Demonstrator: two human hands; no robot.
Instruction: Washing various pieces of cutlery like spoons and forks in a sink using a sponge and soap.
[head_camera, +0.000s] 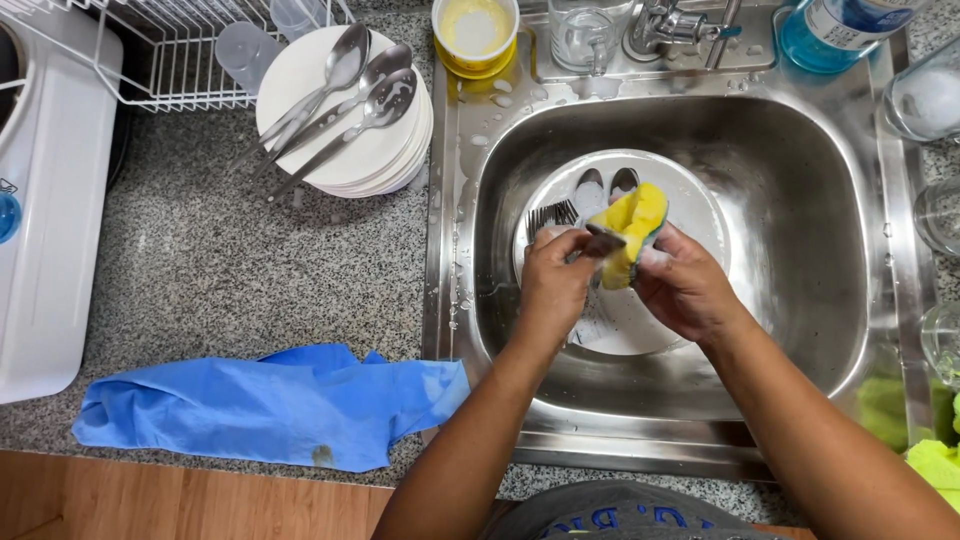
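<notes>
Head-cam view looking down into a steel sink (800, 330) set in a speckled grey worktop (220, 270). Both hands are over the sink, close together, just above a white plate (640, 330) lying flat in the basin. The left hand (555, 285) is pinched shut around a small piece of cutlery (603, 240), prob. a spoon or knife handle, though most of it is hidden by fingers and foam. The right hand (685, 290) is clamped on a yellow sponge (630, 232) w/ a blue-green edge, folded around the end of that cutlery. So sponge and cutlery meet between the two hands, above the plate's centre.

On the plate, behind the hands, lie a fork (552, 215) and two spoon bowls (605, 187), touching each other, wet w/ suds.

Left of the sink, a stack of white plates (395, 150) sits on the worktop w/ three clean spoons (350, 100) laid across the top. Behind it, a white wire dish rack (170, 50). A crumpled blue cloth (270, 405) lies near the front edge of the worktop, just beside the sink's left corner.

Along the sink's back rim: a yellow cup (475, 35), a clear glass mug (585, 35), the tap (680, 28), and a bottle of blue liquid (830, 30). Clear glasses (925, 95) stand along the right side.
</notes>
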